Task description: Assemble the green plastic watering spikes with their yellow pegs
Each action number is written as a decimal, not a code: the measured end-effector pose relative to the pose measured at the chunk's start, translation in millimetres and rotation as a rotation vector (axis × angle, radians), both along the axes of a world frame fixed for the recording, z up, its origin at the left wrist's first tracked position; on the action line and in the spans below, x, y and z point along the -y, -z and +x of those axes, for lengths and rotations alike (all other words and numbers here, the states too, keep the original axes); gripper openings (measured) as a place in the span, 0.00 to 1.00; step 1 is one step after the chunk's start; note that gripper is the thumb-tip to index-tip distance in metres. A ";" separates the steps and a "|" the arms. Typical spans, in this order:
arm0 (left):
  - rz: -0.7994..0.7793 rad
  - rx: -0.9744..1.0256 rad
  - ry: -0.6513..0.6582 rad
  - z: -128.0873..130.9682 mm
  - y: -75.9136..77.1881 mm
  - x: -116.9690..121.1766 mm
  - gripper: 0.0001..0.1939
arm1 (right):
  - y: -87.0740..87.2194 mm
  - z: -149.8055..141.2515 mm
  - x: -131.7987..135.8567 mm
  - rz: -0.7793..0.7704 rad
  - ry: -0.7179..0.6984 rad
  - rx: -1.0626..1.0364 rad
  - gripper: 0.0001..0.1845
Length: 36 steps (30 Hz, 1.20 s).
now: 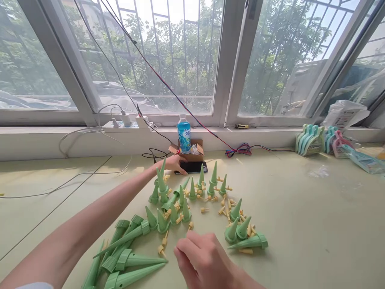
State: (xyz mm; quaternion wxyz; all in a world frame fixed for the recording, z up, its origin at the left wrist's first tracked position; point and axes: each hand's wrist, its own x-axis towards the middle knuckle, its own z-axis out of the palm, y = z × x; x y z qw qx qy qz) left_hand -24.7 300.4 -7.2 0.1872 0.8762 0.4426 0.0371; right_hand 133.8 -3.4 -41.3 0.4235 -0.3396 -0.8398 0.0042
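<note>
At the back of the table, my left hand [175,163] has its fingers and thumb around the left end of a black smartphone [195,167], which lies flat before a small cardboard box. My right hand [206,259] is closed near the front of the table; whatever its fingers hold, if anything, is hidden. Between the hands stand several green plant watering spikes [163,220], points up, with small yellow valve nozzles [204,210] scattered among them. More green spikes [135,277] lie on their sides at the front left. A smaller group of spikes [243,228] is to the right.
A blue drink bottle [184,134] stands at the cardboard box [197,154]. A power strip [120,124] with cables sits on the sill. A coiled red-and-blue wire [239,150] lies by the wall. Plastic clips [309,139] are at the far right.
</note>
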 end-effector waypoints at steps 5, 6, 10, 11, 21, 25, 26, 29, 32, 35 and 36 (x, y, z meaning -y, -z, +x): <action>-0.033 0.033 -0.014 -1.0 7.3 -2.8 0.45 | 2.7 -0.1 0.4 -0.014 0.005 -0.015 0.16; -0.036 0.036 -0.014 -1.2 8.4 -2.9 0.45 | 3.6 -0.1 0.4 -0.020 0.009 -0.016 0.16; -0.033 0.021 -0.018 -1.5 10.6 -4.9 0.46 | 5.9 0.1 0.4 -0.047 0.017 -0.010 0.15; -0.030 0.014 -0.019 -1.4 10.7 -5.7 0.46 | 6.0 0.1 0.4 -0.048 0.016 -0.008 0.15; -0.025 -0.060 -0.021 0.5 4.2 -4.0 0.48 | 5.4 1.0 -1.4 -0.047 0.012 0.016 0.16; -0.016 -0.070 -0.026 3.5 1.6 -3.5 0.47 | 5.2 1.4 -1.4 -0.069 0.002 0.028 0.15; -0.012 -0.073 -0.029 4.4 1.0 -3.6 0.46 | 5.1 1.5 -1.2 -0.074 0.001 0.033 0.15; 0.005 -0.080 -0.036 7.4 -2.1 -1.7 0.45 | 5.2 1.5 -0.7 -0.083 -0.003 0.035 0.15; 0.041 -0.069 -0.021 10.6 -6.1 7.7 0.45 | 6.2 1.4 -0.5 -0.092 -0.003 0.023 0.15; 0.187 -0.015 0.108 13.2 -7.3 23.7 0.36 | 7.4 1.2 -1.0 -0.094 -0.002 0.016 0.15; 0.252 0.014 0.173 13.5 -6.7 29.2 0.32 | 7.7 1.2 -1.2 -0.095 -0.002 0.017 0.15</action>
